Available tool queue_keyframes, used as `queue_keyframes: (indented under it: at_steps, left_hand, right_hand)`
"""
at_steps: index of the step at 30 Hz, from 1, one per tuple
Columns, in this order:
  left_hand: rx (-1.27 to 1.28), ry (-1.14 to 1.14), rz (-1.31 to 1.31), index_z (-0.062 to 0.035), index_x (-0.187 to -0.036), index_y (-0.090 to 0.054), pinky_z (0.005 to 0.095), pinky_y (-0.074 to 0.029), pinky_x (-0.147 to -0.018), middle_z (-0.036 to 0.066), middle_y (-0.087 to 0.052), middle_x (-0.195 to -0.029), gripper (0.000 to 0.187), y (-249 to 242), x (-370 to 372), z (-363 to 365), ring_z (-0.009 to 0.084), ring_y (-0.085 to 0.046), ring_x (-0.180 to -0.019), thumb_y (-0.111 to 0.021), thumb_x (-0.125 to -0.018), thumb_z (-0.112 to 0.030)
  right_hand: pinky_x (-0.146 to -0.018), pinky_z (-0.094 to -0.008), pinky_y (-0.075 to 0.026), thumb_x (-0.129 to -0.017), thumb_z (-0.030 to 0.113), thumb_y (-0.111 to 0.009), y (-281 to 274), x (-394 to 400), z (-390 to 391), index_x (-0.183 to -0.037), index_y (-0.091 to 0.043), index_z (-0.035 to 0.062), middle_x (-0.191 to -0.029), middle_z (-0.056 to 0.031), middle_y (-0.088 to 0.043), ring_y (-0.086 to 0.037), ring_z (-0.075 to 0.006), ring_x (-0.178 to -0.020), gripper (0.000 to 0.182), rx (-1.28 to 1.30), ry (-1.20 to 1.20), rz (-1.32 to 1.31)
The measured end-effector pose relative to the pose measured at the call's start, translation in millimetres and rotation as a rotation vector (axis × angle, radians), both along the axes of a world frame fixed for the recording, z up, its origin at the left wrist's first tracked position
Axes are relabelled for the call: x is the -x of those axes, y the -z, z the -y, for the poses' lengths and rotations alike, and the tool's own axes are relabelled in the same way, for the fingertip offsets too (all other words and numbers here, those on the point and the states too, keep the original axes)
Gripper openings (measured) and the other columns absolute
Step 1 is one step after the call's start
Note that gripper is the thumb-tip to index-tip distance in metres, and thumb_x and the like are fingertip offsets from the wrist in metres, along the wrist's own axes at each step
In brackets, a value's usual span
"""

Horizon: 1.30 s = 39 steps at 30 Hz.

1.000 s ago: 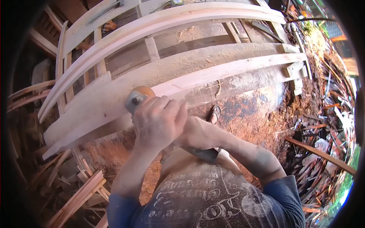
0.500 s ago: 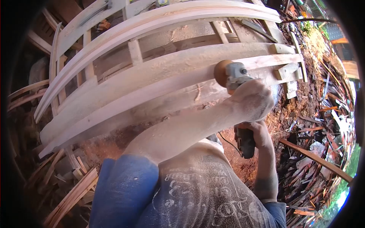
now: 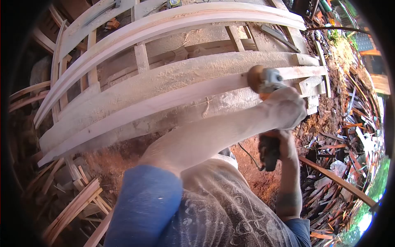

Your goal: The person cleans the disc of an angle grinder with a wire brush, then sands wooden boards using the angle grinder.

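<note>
My left hand (image 3: 288, 108) is closed around the front part of an angle grinder (image 3: 271, 79), just behind its metal head. My right hand (image 3: 286, 140) grips the dark rear body of the same tool, lower down and nearer to me. The grinder's round brown disc (image 3: 255, 79) meets the long pale wooden strip (image 3: 177, 97) toward its right end. Fine dust coats both forearms and the bench. A black power cord (image 3: 249, 154) runs from the tool's rear end toward my body.
Behind the strip lies a dusty curved board (image 3: 164, 76), and beyond that a longer curved timber (image 3: 173, 20). Small wood blocks (image 3: 309, 85) sit at the strip's right end. Wood scraps (image 3: 341, 164) cover the ground at right, with more offcuts (image 3: 74, 210) at lower left.
The grinder, with both hands on it, has shifted to the right along the strip. The view has tilted slightly.
</note>
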<state>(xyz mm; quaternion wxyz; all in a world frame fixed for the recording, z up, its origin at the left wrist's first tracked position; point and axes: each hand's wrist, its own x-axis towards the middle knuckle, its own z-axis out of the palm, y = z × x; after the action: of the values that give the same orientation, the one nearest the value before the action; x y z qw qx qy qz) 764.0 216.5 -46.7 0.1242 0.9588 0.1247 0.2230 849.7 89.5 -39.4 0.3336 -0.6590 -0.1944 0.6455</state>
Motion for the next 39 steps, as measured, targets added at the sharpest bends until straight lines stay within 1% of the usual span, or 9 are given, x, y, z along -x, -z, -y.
queue_keyframes:
  at_steps: [7,8,17,23,24,26,31,37,39]
  left_hand:
    - [0.147,-0.070,0.217,-0.0126,-0.069,-0.077,0.0363,-0.055,-0.057,0.008,-0.072,-0.068,0.014,18.8,102.6,24.1,0.0203,-0.070,-0.060,-0.068,-0.068,-0.023]
    - [0.129,-0.068,0.006,-0.0116,-0.069,-0.078,0.0372,-0.055,-0.057,0.008,-0.070,-0.064,0.015,-7.8,126.3,23.6,0.0211,-0.070,-0.058,-0.069,-0.066,-0.023]
    - [0.096,-0.168,-0.081,-0.0138,-0.068,-0.078,0.0352,-0.055,-0.059,0.007,-0.070,-0.063,0.014,-14.6,217.1,46.0,0.0199,-0.069,-0.059,-0.069,-0.066,-0.023]
    - [0.063,-0.336,-0.101,-0.0133,-0.066,-0.072,0.0311,-0.052,-0.065,0.004,-0.068,-0.065,0.013,-19.2,289.5,56.5,0.0167,-0.066,-0.061,-0.066,-0.075,-0.021]
    - [0.034,-0.403,-0.002,-0.0143,-0.074,-0.072,0.0358,-0.051,-0.059,0.000,-0.066,-0.064,0.023,-13.8,303.3,59.8,0.0166,-0.061,-0.056,-0.065,-0.090,-0.029]
    - [0.102,-0.505,0.038,-0.0122,-0.074,-0.070,0.0374,-0.052,-0.062,0.002,-0.064,-0.063,0.018,-14.0,335.5,69.2,0.0188,-0.062,-0.058,-0.067,-0.087,-0.024]
    - [0.021,-0.721,-0.020,-0.0111,-0.067,-0.064,0.0339,-0.050,-0.063,0.004,-0.061,-0.063,0.024,-35.4,393.8,84.4,0.0199,-0.063,-0.061,-0.071,-0.085,-0.024]
    - [0.069,-0.543,0.011,-0.0115,-0.066,-0.065,0.0354,-0.051,-0.062,0.002,-0.060,-0.062,0.024,-25.4,349.4,86.1,0.0180,-0.061,-0.060,-0.071,-0.085,-0.025]
    - [0.069,-0.410,0.084,-0.0122,-0.066,-0.066,0.0349,-0.051,-0.060,0.002,-0.061,-0.061,0.024,-14.0,305.6,88.2,0.0165,-0.061,-0.058,-0.069,-0.085,-0.027]
  right_hand:
    - [-0.060,-0.0362,-0.059,-0.079,0.012,-0.069,5.3,87.9,10.3,-0.099,-0.066,-0.0067,-0.081,-0.0141,-0.069,-0.068,-0.0242,-0.065,0.028,-0.060,-0.170,-0.022]
    - [-0.060,-0.0369,-0.058,-0.080,0.012,-0.069,4.2,98.3,12.6,-0.099,-0.067,-0.0068,-0.081,-0.0145,-0.069,-0.069,-0.0253,-0.066,0.026,-0.037,-0.181,-0.014]
    - [-0.062,-0.0338,-0.056,-0.081,0.013,-0.071,-2.8,181.3,24.8,-0.095,-0.070,-0.0043,-0.081,-0.0131,-0.070,-0.068,-0.0218,-0.066,0.022,-0.099,-0.300,0.038]
    - [-0.063,-0.0325,-0.056,-0.084,0.013,-0.071,-8.0,242.1,12.2,-0.095,-0.070,-0.0029,-0.082,-0.0107,-0.070,-0.067,-0.0189,-0.068,0.020,-0.257,-0.561,-0.027]
    - [-0.065,-0.0321,-0.056,-0.085,0.014,-0.071,-9.6,253.9,8.6,-0.097,-0.069,-0.0030,-0.084,-0.0103,-0.070,-0.068,-0.0184,-0.071,0.021,-0.261,-0.606,-0.050]
    - [-0.069,-0.0314,-0.056,-0.086,0.014,-0.070,-9.3,277.0,1.0,-0.101,-0.068,-0.0035,-0.088,-0.0099,-0.071,-0.068,-0.0177,-0.077,0.023,-0.281,-0.704,-0.104]
    - [-0.095,-0.0422,-0.050,-0.079,0.036,-0.075,-3.6,324.4,-10.9,-0.117,-0.060,-0.0092,-0.112,-0.0274,-0.068,-0.068,-0.0370,-0.103,0.061,-0.345,-0.883,-0.058]
    - [-0.094,-0.0415,-0.051,-0.082,0.032,-0.072,-3.6,275.5,15.5,-0.125,-0.058,-0.0056,-0.108,-0.0260,-0.069,-0.068,-0.0361,-0.104,0.059,-0.146,-0.795,0.032]
    - [-0.079,-0.0326,-0.056,-0.089,0.020,-0.069,25.3,236.8,49.8,-0.106,-0.069,-0.0015,-0.093,-0.0106,-0.070,-0.068,-0.0201,-0.084,0.028,-0.213,-0.641,0.069]
